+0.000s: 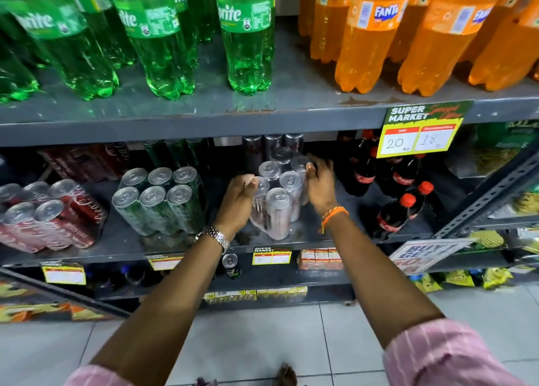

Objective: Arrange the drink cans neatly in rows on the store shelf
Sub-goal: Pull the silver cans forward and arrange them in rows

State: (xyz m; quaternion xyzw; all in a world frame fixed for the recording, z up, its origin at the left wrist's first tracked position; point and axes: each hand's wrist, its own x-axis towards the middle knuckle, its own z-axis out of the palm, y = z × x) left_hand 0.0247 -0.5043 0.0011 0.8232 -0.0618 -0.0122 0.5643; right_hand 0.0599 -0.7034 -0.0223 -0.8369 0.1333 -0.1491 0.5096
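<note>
A shrink-wrapped pack of slim silver-topped cans (pixel 279 207) stands on the grey middle shelf (pixel 326 234). My left hand (pixel 237 200) presses against the pack's left side, fingers curled on the wrap. My right hand (pixel 319 181) cups the pack's right rear side. To the left stands a wrapped pack of green cans (pixel 162 199), upright. Further left a pack of red cola cans (pixel 49 213) leans tilted. More dark cans (pixel 272 146) stand at the back of the shelf.
Small cola bottles (pixel 401 193) stand right of the pack. Green Sprite bottles (pixel 163 41) and orange Fanta bottles (pixel 376 35) fill the upper shelf. A yellow price tag (pixel 417 137) hangs from its edge. A lone dark can (pixel 232 266) sits on the lower shelf.
</note>
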